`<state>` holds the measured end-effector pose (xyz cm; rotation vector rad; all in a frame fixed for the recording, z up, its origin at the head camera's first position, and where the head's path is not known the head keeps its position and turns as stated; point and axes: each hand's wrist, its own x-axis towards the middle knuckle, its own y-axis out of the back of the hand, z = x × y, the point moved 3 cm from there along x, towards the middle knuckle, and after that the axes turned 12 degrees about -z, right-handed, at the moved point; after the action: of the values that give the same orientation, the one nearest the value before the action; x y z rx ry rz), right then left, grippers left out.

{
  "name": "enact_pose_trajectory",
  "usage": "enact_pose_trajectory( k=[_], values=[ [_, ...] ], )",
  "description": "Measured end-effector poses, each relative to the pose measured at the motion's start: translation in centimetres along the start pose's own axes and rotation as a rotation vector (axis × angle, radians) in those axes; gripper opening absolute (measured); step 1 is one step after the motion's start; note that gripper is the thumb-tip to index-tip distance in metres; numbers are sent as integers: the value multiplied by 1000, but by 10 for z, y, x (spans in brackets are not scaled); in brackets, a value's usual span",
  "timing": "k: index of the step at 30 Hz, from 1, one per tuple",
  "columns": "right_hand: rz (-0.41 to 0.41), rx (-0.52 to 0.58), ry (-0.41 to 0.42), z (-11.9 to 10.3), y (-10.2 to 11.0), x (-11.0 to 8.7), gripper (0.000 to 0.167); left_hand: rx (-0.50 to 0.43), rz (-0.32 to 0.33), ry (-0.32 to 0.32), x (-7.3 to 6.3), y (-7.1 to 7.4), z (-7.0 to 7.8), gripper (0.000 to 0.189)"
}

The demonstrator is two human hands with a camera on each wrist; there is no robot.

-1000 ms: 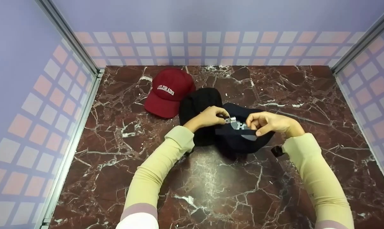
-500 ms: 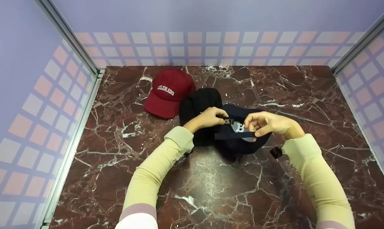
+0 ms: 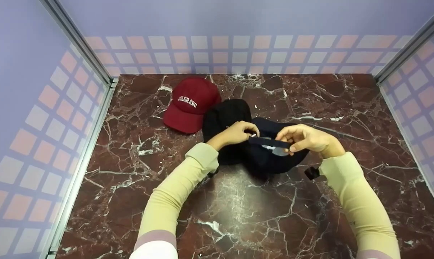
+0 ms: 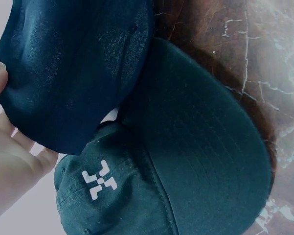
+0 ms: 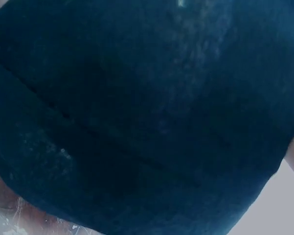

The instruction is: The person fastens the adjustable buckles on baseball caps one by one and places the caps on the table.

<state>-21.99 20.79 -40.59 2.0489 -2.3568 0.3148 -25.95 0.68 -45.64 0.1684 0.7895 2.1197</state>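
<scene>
A navy baseball cap (image 3: 278, 163) is held with its back opening up, a light lining patch with white lettering showing inside. My left hand (image 3: 233, 133) pinches its edge by the small metal buckle (image 3: 253, 135). Between thumb and fingers, my right hand (image 3: 308, 139) pinches the dark back strap (image 3: 269, 142), whose far end reaches the buckle. In the left wrist view, thumb and fingers of the left hand (image 4: 14, 156) grip the navy cap's edge (image 4: 78, 73). Navy cloth (image 5: 147, 117) fills most of the right wrist view.
Under my left hand lies a black cap (image 3: 224, 113), its white emblem (image 4: 99, 181) visible in the left wrist view. A red cap (image 3: 193, 100) lettered COLORADO lies behind it, to the left. Tiled panels (image 3: 238, 54) enclose the marbled tabletop (image 3: 130, 162).
The strap's free end has risen from below the left fingertips to the buckle, now mostly covering the white lettering. The right hand shifts slightly; the left hand stays nearly still.
</scene>
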Motion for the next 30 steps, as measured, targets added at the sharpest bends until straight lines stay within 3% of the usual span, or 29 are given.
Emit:
enact_pose_trajectory(
  k=[11, 23, 30],
  values=[
    [174, -136, -27, -8, -4, 4, 27, 47, -35, 29, -3, 2, -2, 35],
    [212, -212, -2, -18, -12, 12, 21, 65, -41, 18, -2, 2, -2, 34],
    [226, -185, 11, -24, -15, 15, 18, 69, -40, 22, -3, 2, -1, 34]
  ],
)
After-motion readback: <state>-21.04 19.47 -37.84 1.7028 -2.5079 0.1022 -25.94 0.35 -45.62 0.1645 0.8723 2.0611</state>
